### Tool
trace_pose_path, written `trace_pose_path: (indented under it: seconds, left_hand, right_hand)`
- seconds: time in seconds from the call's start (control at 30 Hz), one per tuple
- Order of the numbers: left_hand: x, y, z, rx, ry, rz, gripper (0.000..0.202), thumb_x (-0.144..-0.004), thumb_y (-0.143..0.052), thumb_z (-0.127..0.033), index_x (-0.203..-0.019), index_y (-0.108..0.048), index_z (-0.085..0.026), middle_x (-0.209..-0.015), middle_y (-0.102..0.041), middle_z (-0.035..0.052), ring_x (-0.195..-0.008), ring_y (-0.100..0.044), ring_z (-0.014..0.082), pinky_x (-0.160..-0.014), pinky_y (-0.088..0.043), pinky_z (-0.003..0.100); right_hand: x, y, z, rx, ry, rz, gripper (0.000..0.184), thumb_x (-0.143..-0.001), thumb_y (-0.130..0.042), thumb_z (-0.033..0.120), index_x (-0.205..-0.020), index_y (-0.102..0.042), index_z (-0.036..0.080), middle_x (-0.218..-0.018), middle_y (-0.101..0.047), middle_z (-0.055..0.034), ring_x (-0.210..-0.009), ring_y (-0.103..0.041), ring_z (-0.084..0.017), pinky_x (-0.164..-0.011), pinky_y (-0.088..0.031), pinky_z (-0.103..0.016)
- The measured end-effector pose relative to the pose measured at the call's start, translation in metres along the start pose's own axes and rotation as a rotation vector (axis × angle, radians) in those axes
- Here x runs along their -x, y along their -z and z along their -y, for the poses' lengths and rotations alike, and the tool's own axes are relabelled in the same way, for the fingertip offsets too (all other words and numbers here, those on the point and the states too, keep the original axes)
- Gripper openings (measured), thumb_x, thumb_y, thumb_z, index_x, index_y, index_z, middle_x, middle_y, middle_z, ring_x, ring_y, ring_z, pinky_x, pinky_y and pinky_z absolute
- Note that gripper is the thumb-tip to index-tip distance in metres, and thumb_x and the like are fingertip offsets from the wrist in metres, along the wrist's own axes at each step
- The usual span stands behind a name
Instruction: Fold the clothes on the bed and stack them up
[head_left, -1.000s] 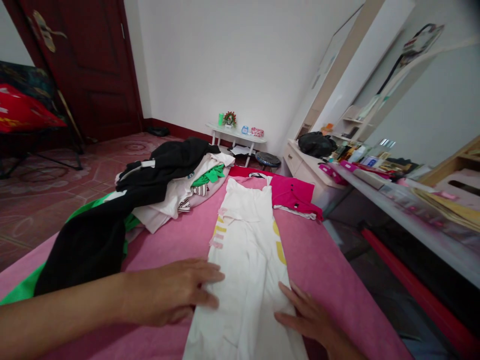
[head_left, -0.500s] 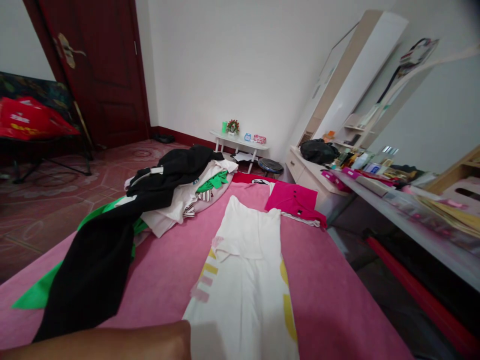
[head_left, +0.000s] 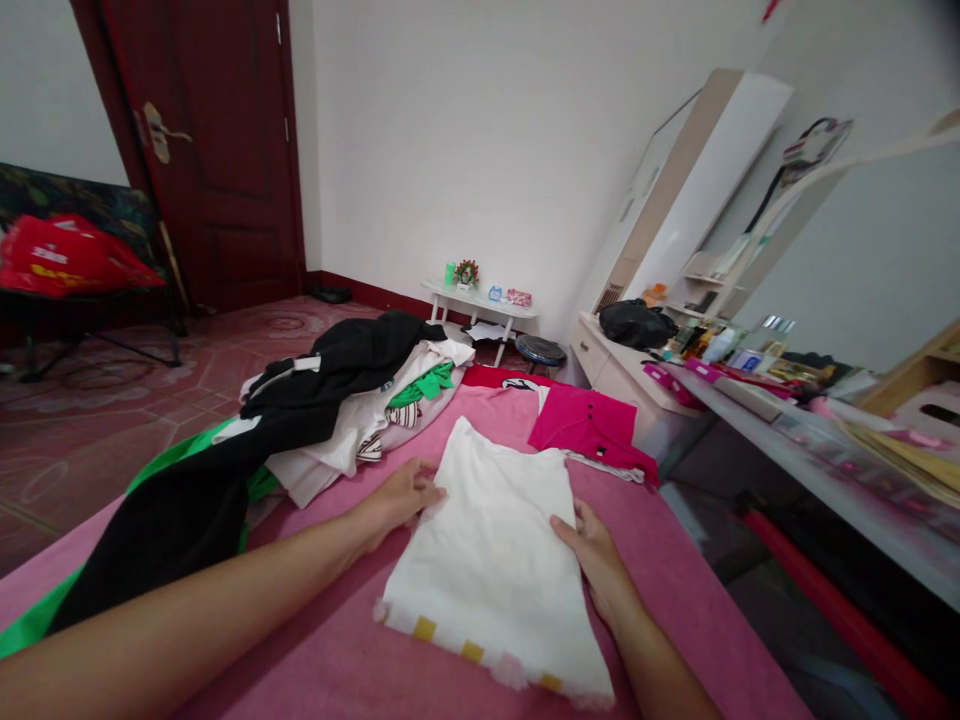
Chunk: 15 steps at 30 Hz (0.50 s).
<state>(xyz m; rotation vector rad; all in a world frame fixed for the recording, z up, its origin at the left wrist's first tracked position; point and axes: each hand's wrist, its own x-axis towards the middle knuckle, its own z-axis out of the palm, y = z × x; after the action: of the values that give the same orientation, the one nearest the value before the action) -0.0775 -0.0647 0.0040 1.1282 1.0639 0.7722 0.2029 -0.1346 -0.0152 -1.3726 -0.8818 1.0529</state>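
A white shirt (head_left: 495, 560) with yellow and pink print along its near edge lies folded over on the pink bed cover (head_left: 322, 620). My left hand (head_left: 412, 494) is at the shirt's left edge, its thumb and fingers closed on the cloth. On the opposite side my right hand (head_left: 589, 540) grips the right edge, thumb on top and the other fingers partly hidden at the side.
A heap of clothes with black trousers (head_left: 180, 510) covers the bed's left side. Beyond the shirt lies a folded magenta garment (head_left: 585, 420). On the right stands a cluttered dressing table (head_left: 750, 395); a small white table (head_left: 480, 297) is by the wall.
The shirt's near part has been folded up over the rest, making it shorter. Both hands now rest at its sides; before, only one forearm showed at the bottom.
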Motion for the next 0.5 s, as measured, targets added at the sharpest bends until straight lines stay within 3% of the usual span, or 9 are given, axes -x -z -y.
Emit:
trace_pose_path:
  seconds: [0.07,0.13,0.27,0.33,0.43,0.5]
  left_hand:
    - [0.002,0.0,0.004,-0.023,-0.04,0.012,0.062,-0.067,-0.073,-0.029,-0.121,-0.045,-0.019,-0.065,-0.055,-0.0063,-0.047,-0.05,0.0089,-0.039,-0.03,0.016]
    - [-0.001,-0.005,-0.001,-0.028,-0.053,0.026,0.067,-0.069,-0.07,-0.024,-0.129,-0.041,-0.02,-0.067,-0.058,-0.0053,-0.05,-0.054,0.0107,-0.041,-0.035,0.018]
    - [-0.025,-0.022,-0.015,-0.071,-0.167,0.044,0.067,-0.068,-0.064,-0.009,-0.133,-0.046,-0.017,-0.1,-0.067,0.0063,-0.084,-0.065,0.0191,-0.066,-0.051,0.027]
    - [-0.04,-0.026,-0.017,-0.152,-0.3,-0.024,0.058,-0.07,-0.057,-0.005,-0.128,-0.053,-0.014,-0.115,-0.064,0.0097,-0.097,-0.063,0.0212,-0.078,-0.051,0.03]
    - [-0.056,-0.022,-0.013,-0.415,-0.58,-0.154,0.05,-0.075,-0.05,-0.005,-0.123,-0.059,-0.017,-0.126,-0.059,0.0071,-0.113,-0.056,0.02,-0.097,-0.043,0.03]
    - [-0.063,-0.016,-0.009,-0.657,-0.608,-0.217,0.05,-0.074,-0.053,-0.006,-0.121,-0.06,-0.02,-0.126,-0.059,0.0047,-0.116,-0.053,0.0191,-0.102,-0.037,0.028]
  right_hand:
    - [-0.003,0.001,-0.005,0.02,0.032,-0.033,0.056,-0.06,-0.077,0.037,-0.107,-0.055,0.018,-0.1,-0.072,-0.0097,-0.085,-0.069,-0.027,-0.072,-0.054,-0.038]
    - [-0.01,-0.002,-0.003,0.044,0.081,-0.092,0.06,-0.058,-0.076,0.037,-0.112,-0.055,0.019,-0.107,-0.07,-0.0103,-0.092,-0.068,-0.027,-0.075,-0.054,-0.038]
    - [-0.033,-0.015,0.013,0.15,0.282,-0.185,0.056,-0.056,-0.071,0.03,-0.109,-0.063,0.017,-0.118,-0.065,-0.0099,-0.107,-0.061,-0.027,-0.088,-0.05,-0.036]
    - [-0.04,-0.019,0.02,0.217,0.361,-0.203,0.043,-0.062,-0.064,0.031,-0.102,-0.068,0.015,-0.112,-0.068,-0.0103,-0.106,-0.061,-0.027,-0.092,-0.047,-0.037]
    - [-0.047,-0.019,0.02,0.34,0.476,-0.224,0.037,-0.072,-0.051,0.03,-0.101,-0.069,0.015,-0.108,-0.069,-0.0104,-0.104,-0.062,-0.025,-0.096,-0.043,-0.038]
    - [-0.051,-0.014,0.016,0.547,0.477,-0.218,0.035,-0.072,-0.049,0.028,-0.097,-0.07,0.015,-0.106,-0.069,-0.0116,-0.103,-0.061,-0.025,-0.096,-0.043,-0.038]
